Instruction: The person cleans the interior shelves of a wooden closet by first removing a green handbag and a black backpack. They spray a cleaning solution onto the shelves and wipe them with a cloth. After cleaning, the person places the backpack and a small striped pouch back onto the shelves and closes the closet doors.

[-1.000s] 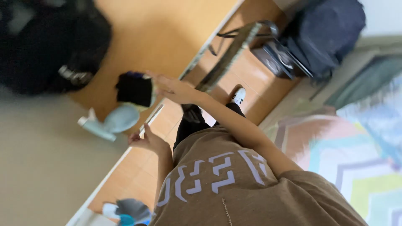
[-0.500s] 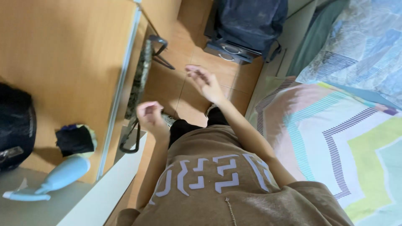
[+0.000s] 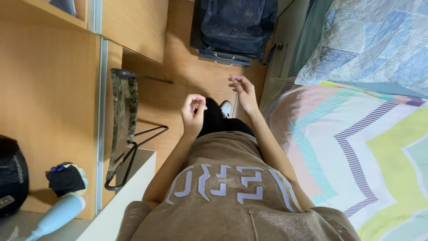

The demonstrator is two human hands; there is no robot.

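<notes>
I look straight down my own front, at a brown top with pale lettering (image 3: 223,192) and dark trousers. My left hand (image 3: 192,111) hangs over the orange tiled floor (image 3: 165,100) with its fingers curled in and nothing in it. My right hand (image 3: 243,91) is raised a little further out, fingers apart and empty, close to the edge of the bed (image 3: 356,151). A white shoe tip (image 3: 226,108) shows between the two hands. Neither hand touches anything.
A wooden desk (image 3: 49,89) fills the left, with a black bag (image 3: 11,176), a small black bundle (image 3: 66,179) and a pale blue handheld device (image 3: 58,215). A dark-topped stool with black wire legs (image 3: 122,116) stands beside it. A dark suitcase (image 3: 236,27) lies ahead.
The view has swung away from the desk toward the floor and bed. Both hands have left the desk area and now hang in front of my body, the left more curled.
</notes>
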